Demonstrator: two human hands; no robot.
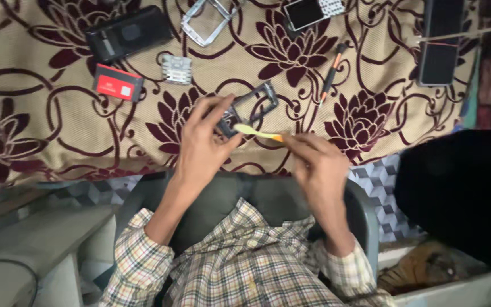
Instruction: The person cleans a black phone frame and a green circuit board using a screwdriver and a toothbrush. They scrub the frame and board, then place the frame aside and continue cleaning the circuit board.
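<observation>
Frame: dark rectangular plastic phone frame, centre of the picture, raised off the floral cloth.
Left hand: closed around the frame's lower end, steadying it.
Right hand: pinches a yellow-orange toothbrush, bristles towards the frame.
Nearby: orange-black screwdriver lies upper right; red card upper left.

Soft dim light; blur (hands)

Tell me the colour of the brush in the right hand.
The brush is pale yellow with an orange handle end, seen in the head view; the right hand holds it.
</observation>
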